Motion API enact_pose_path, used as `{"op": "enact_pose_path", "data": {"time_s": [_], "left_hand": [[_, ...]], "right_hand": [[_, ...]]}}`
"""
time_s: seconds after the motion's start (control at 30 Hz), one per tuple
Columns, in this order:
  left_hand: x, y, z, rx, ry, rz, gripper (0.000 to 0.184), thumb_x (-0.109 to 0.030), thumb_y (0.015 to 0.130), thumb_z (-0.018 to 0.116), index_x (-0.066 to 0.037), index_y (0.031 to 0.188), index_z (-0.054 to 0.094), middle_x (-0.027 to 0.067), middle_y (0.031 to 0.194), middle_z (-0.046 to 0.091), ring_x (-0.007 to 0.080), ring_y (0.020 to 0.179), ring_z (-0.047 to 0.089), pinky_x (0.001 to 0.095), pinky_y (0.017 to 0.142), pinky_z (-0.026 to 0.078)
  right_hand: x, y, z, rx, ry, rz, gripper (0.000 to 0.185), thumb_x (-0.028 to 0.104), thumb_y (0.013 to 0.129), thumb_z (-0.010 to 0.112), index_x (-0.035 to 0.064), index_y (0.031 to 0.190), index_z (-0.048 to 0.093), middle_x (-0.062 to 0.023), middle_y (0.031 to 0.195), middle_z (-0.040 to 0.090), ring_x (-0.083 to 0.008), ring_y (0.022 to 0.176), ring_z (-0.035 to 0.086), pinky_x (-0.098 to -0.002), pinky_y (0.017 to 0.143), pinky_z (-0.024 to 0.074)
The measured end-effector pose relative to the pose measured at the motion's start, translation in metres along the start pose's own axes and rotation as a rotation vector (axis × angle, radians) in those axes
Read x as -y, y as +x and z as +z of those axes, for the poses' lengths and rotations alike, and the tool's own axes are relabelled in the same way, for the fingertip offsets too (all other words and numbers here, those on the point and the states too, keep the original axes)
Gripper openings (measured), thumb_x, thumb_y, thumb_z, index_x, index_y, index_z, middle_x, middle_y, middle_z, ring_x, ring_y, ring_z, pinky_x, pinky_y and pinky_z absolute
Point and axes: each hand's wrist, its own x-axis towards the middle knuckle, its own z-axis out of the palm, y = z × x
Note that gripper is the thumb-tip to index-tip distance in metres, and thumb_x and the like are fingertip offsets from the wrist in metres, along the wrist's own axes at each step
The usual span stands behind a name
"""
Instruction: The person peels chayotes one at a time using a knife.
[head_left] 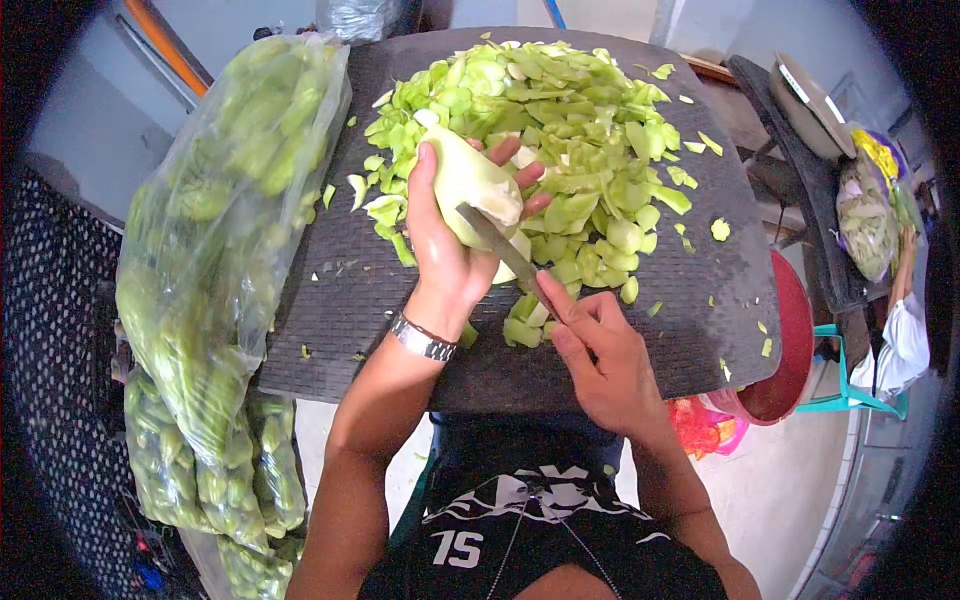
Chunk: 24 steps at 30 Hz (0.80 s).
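My left hand (445, 240) cradles a pale green, peeled chayote (465, 180) from below, its thumb along one side and its fingers spread behind. A white, cut patch shows at the chayote's near end. In my right hand (605, 365) is a knife (505, 250), gripped by the handle, its blade pointing up and left. The blade lies against the near end of the chayote, and a pale slice hangs beside it. Behind both hands spreads a large heap of green peelings (570, 130) on the dark, textured tabletop (340, 250).
A long clear bag of green chayotes (235, 200) leans along the table's left edge, with more filled bags (170, 460) below. At the right stand a red tub (785, 340) and a teal stool (850, 395). Another person's arm (905, 270) reaches toward a bag of vegetables (868, 215).
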Motion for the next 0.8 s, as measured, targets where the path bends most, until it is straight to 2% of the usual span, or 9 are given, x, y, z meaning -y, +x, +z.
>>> {"op": "enact_pose_path", "data": {"time_s": [0.1,0.2,0.4,0.5,0.6,0.7,0.8], "left_hand": [[0.003,-0.001,-0.002,-0.007,0.053,0.032,0.069,-0.067,0.097,0.050,-0.010,0.137,0.047,0.0223,0.143,0.051,0.0473,0.126,0.057,0.0634,0.101,0.049],[0.005,0.000,0.001,-0.058,0.031,0.068,0.066,-0.066,0.097,0.051,-0.011,0.134,0.048,0.0215,0.142,0.052,0.0470,0.128,0.055,0.0626,0.100,0.049],[0.005,0.004,-0.007,-0.109,0.035,0.130,0.057,-0.062,0.098,0.051,-0.012,0.125,0.052,0.0187,0.136,0.058,0.0454,0.125,0.058,0.0596,0.096,0.051],[0.003,0.004,-0.008,-0.132,0.044,0.140,0.054,-0.060,0.099,0.051,-0.012,0.124,0.054,0.0174,0.131,0.062,0.0429,0.122,0.060,0.0577,0.096,0.052],[0.004,0.000,-0.004,-0.211,0.091,0.167,0.051,-0.058,0.100,0.050,-0.012,0.122,0.055,0.0158,0.126,0.065,0.0401,0.118,0.062,0.0566,0.095,0.052],[0.006,-0.003,0.005,-0.277,0.126,0.168,0.049,-0.056,0.100,0.051,-0.012,0.122,0.055,0.0149,0.121,0.066,0.0382,0.114,0.064,0.0569,0.094,0.052],[0.000,-0.001,-0.002,-0.200,0.020,0.109,0.044,-0.049,0.099,0.057,-0.010,0.121,0.054,0.0132,0.117,0.065,0.0326,0.107,0.066,0.0497,0.091,0.054]], "right_hand": [[0.000,-0.004,0.007,-0.035,0.025,0.000,0.049,0.026,0.104,0.055,0.0318,0.153,0.050,-0.0161,0.098,0.055,-0.0346,0.077,0.066,-0.0430,0.073,0.0562],[0.004,-0.003,0.012,-0.078,0.036,-0.010,0.048,0.028,0.104,0.055,0.0320,0.152,0.051,-0.0165,0.098,0.055,-0.0351,0.075,0.066,-0.0438,0.072,0.0569],[0.008,0.000,0.029,-0.128,-0.148,-0.002,0.050,0.030,0.104,0.056,0.0322,0.153,0.048,-0.0199,0.103,0.054,-0.0381,0.072,0.066,-0.0481,0.066,0.0578],[0.022,0.001,0.028,-0.124,-0.197,0.043,0.048,0.021,0.104,0.057,0.0236,0.151,0.053,-0.0160,0.097,0.054,-0.0314,0.076,0.064,-0.0417,0.072,0.0553],[0.014,0.001,0.036,-0.194,-0.224,0.006,0.052,0.031,0.104,0.057,0.0320,0.154,0.046,-0.0219,0.108,0.052,-0.0401,0.071,0.065,-0.0490,0.063,0.0572],[0.003,0.012,0.031,-0.162,-0.176,0.023,0.053,0.029,0.104,0.056,0.0252,0.156,0.044,-0.0200,0.102,0.054,-0.0376,0.071,0.065,-0.0479,0.064,0.0565],[-0.011,0.021,0.024,-0.150,0.107,-0.127,0.052,0.025,0.106,0.053,0.0157,0.156,0.042,-0.0193,0.094,0.061,-0.0369,0.070,0.066,-0.0466,0.066,0.0559]]}}
